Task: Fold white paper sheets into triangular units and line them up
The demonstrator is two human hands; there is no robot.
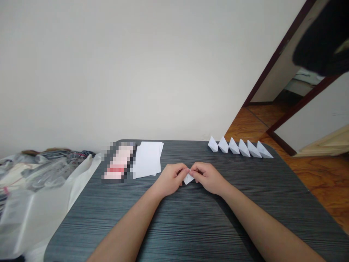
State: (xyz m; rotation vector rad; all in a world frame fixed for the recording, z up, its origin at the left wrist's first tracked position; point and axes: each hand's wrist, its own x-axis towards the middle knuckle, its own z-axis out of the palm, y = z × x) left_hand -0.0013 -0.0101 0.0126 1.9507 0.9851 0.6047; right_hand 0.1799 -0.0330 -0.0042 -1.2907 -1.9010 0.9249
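Observation:
Between my two hands, over the middle of the dark table, is a small folded white paper (188, 179) with a point facing toward me. My left hand (172, 177) pinches its left side between thumb and fingers. On the other side my right hand (207, 177) grips the upper right part the same way. Fingertips of both hands nearly meet at the paper's top and hide much of it. Farther back on the right stand several folded white paper pieces (233, 146) in a row, pointed at the top.
A stack of white paper sheets (148, 160) lies at the table's back left, beside a blurred-out phone-like object (119, 162). Clear plastic bags and cloth (46, 174) are heaped left of the table (174, 225). A wall rises behind; a doorway and wooden floor (313, 160) lie right.

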